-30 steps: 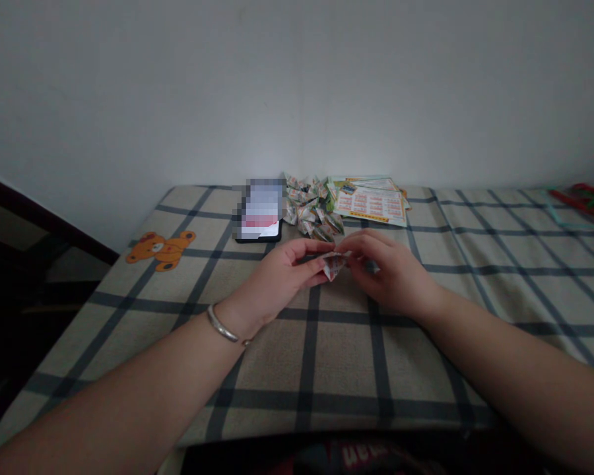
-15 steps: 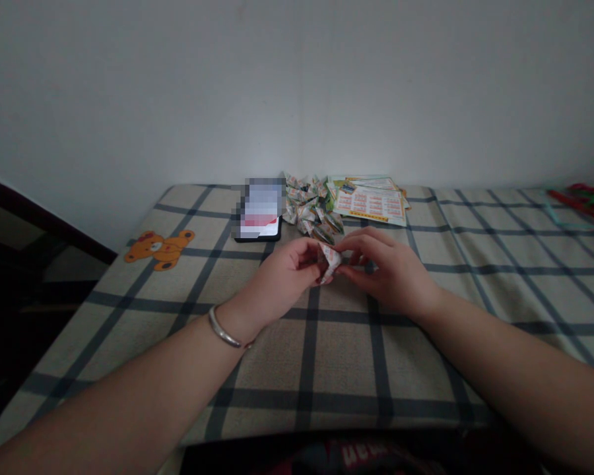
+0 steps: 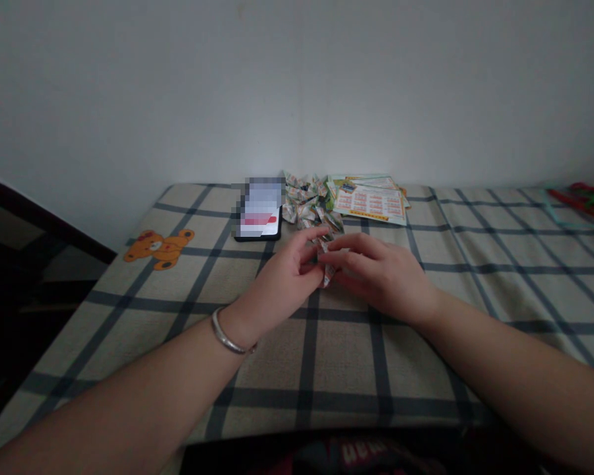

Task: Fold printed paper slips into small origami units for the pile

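Observation:
Between my hands is a small folded piece of printed paper (image 3: 329,273), pale with reddish print. My left hand (image 3: 293,269), with a silver bangle at the wrist, grips its left side between thumb and fingers. The fingers of my right hand (image 3: 383,274) close on the paper from the right and cover part of it. Just beyond my fingertips lies a pile of similar folded paper pieces (image 3: 304,198). Several flat printed cards (image 3: 369,202) lie stacked to the right of that pile.
A phone (image 3: 261,211) with a lit, partly blurred screen lies left of the pile. A bear-shaped sticker (image 3: 159,249) is on the checked tablecloth (image 3: 341,369) near the left edge. Red and green items (image 3: 591,203) sit at the far right. A wall (image 3: 297,92) rises behind the table.
The folded paper has turned and more of it is covered. My right fingers have moved over it to the left, and my left index finger has extended forward.

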A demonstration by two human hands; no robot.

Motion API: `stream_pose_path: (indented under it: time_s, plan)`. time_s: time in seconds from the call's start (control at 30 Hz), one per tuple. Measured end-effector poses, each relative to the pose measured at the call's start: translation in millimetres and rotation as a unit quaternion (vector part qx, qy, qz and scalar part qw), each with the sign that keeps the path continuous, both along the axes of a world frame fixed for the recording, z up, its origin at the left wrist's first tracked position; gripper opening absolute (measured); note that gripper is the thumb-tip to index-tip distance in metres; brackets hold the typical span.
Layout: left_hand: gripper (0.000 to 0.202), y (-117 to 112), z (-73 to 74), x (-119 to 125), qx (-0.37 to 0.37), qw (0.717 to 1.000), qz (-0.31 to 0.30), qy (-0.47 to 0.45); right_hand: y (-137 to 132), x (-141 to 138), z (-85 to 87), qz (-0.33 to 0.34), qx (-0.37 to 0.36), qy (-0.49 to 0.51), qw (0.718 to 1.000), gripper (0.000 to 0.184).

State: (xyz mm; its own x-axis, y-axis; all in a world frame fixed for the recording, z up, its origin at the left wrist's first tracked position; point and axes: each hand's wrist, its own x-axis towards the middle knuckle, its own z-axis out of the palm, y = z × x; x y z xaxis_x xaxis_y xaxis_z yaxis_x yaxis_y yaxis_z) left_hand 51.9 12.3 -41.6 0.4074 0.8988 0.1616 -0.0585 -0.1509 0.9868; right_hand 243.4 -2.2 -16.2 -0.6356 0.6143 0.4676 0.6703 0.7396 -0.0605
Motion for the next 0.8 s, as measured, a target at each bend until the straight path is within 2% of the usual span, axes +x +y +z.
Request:
stream_pose_path:
  time_s: [0.13,0.37,0.43,0.57,0.8]
  plan:
    - [0.052,0.3,1.9,-3.1,0.009,1.0,-0.019,0.014,0.3,1.7,0.2,-0.031,-0.014,0.0,0.999,0.023]
    - [0.071,-1.3,6.7,-8.9,0.017,0.996,-0.078,0.035,1.9,7.8,0.0,-0.046,-0.062,0.048,0.996,0.021]
    - [0.071,-2.0,5.5,-9.2,0.042,0.996,-0.065,0.051,1.4,6.9,0.1,-0.045,-0.072,0.069,0.994,0.02]
    - [0.058,-2.4,5.7,-9.8,0.12,0.984,-0.001,0.134,-0.4,2.7,-0.6,-0.037,-0.11,0.106,0.988,0.018]
    - [0.057,-3.2,16.7,-12.1,0.266,0.932,0.067,0.235,-0.9,0.1,-2.3,-0.014,-0.14,0.147,0.979,0.015]
